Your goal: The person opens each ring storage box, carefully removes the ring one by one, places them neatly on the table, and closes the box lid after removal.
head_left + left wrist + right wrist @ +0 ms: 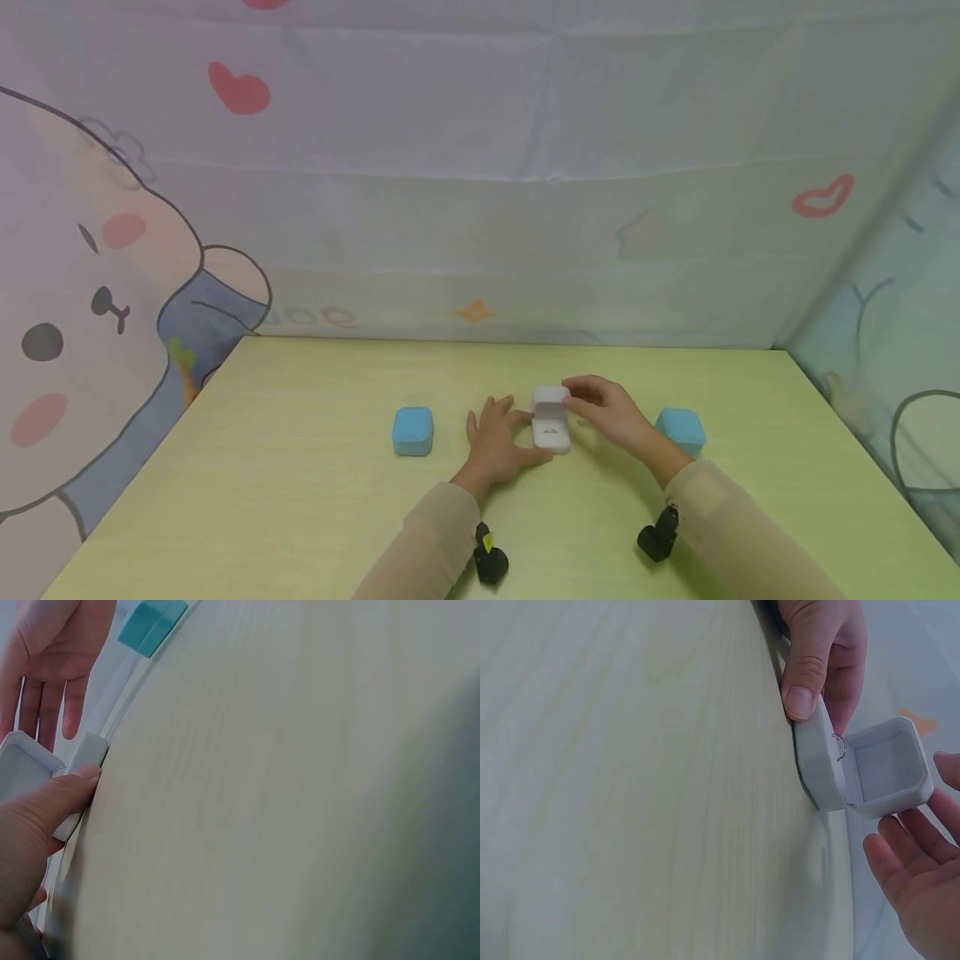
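A small white ring box (pixel 551 440) stands on the table with its lid raised. In the right wrist view, a thin silver-coloured ring (pixel 841 748) shows in its base. My left hand (pixel 498 442) holds the base from the left, its thumb (pixel 67 791) along the near side and a finger at the far side. At the box's right, my right hand (pixel 611 412) has thumb and index finger at the edge of the raised lid (pixel 891 761). Its other fingers (pixel 73 705) hang fairly straight behind the lid.
A light blue box (pixel 412 432) sits to the left of my hands. Another light blue box (pixel 681 429) stands behind my right wrist, partly hidden by it. The pale wooden table (pixel 300 500) ends at a printed cloth backdrop (pixel 420 225).
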{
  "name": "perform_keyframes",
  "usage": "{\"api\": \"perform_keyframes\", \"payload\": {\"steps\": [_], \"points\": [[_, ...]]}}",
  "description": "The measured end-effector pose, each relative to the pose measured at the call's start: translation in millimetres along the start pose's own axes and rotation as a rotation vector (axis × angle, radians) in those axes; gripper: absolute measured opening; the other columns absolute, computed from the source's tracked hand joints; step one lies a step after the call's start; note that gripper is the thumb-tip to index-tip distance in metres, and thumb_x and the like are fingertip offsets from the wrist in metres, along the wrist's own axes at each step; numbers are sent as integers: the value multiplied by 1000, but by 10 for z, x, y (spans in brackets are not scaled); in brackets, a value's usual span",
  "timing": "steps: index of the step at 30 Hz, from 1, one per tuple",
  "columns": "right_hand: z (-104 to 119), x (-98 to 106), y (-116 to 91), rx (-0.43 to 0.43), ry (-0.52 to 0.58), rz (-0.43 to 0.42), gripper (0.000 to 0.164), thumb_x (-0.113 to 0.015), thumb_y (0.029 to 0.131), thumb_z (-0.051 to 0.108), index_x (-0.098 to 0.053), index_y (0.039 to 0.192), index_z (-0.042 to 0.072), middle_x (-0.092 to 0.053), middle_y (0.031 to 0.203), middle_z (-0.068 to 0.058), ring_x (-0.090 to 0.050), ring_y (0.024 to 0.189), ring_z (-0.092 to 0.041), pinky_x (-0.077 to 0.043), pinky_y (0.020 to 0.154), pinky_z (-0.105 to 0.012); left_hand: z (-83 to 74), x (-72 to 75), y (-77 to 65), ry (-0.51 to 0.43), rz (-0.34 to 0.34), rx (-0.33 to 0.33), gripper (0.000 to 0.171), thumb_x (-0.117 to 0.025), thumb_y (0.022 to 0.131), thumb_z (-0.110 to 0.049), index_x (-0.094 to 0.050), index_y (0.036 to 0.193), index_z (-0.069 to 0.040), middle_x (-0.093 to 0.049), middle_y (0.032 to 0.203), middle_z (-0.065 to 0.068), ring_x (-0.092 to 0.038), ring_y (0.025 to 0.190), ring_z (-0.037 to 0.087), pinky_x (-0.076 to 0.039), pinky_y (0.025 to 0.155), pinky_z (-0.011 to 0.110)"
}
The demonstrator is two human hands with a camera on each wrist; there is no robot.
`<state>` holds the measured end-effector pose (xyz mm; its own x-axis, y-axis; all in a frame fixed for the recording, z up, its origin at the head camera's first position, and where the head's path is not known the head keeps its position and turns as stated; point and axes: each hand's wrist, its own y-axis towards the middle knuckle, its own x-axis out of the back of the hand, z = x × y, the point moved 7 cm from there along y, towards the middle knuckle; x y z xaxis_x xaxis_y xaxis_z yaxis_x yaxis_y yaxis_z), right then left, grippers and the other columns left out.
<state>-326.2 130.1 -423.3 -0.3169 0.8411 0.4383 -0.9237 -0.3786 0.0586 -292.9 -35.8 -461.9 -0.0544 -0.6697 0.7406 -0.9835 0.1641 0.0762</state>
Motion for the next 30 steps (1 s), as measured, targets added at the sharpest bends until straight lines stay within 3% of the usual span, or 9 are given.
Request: {"api": "perform_keyframes", "payload": {"steps": [7, 30], "points": [[31, 18, -45, 47, -2, -2, 47, -59, 94, 26, -51, 130, -3, -56, 127, -23, -55, 117, -37, -52, 89, -42, -5, -2, 3, -1, -4, -1, 57, -77, 74, -44, -63, 120, -13, -34, 150, 14, -14, 144, 40, 0, 112, 63], [9, 10, -100, 51, -22, 3, 43, -61, 93, 24, -54, 128, 2, -55, 130, -20, -55, 119, -37, -51, 93, -43, -16, 16, 6, 2, 2, 6, 59, -77, 74, -44, -61, 122, -13, -34, 150, 14, -14, 144, 39, 0, 112, 64]]}}
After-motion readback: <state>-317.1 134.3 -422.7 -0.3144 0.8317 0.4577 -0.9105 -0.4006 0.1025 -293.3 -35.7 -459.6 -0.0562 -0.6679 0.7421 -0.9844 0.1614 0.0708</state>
